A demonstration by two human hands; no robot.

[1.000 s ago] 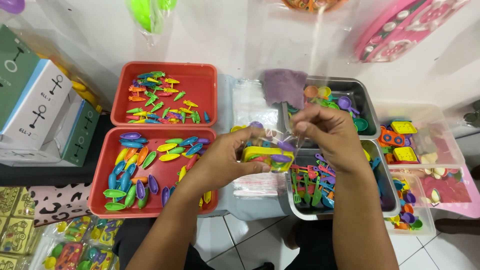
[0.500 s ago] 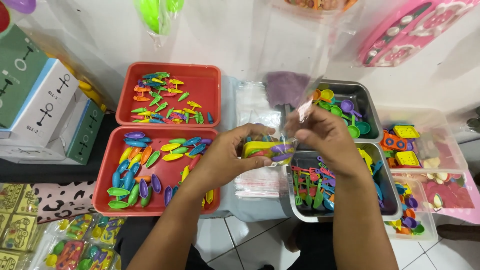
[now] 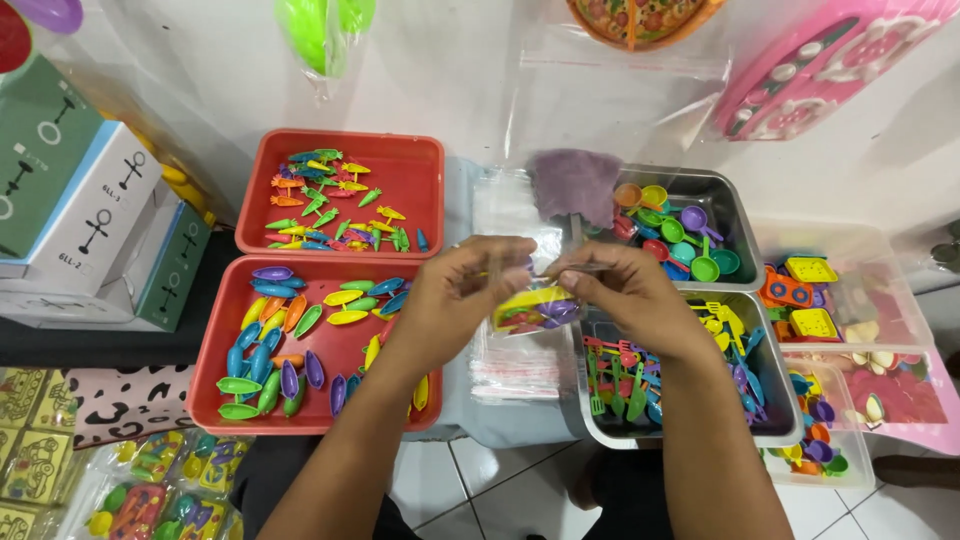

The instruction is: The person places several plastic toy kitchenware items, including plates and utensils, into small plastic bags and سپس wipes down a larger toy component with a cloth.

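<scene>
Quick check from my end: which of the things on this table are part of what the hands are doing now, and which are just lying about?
In hand:
left hand
right hand
small clear bag of toy pieces
stack of empty clear bags

Lying about:
red tray of carrot toys
red tray of leaf shapes
metal tray of toy pans
boxes

Head view, the only one: it sits on your head and looks steeply down and forward over your forearms. Near range; your left hand (image 3: 452,292) and right hand (image 3: 620,290) meet at frame centre. Ahead, at the top edge, the white wall (image 3: 450,70). Left half: two red trays (image 3: 420,150). Right half: metal trays (image 3: 745,215). Bottom edge: tiled floor (image 3: 470,480) below you. No second view shares this scene.
</scene>
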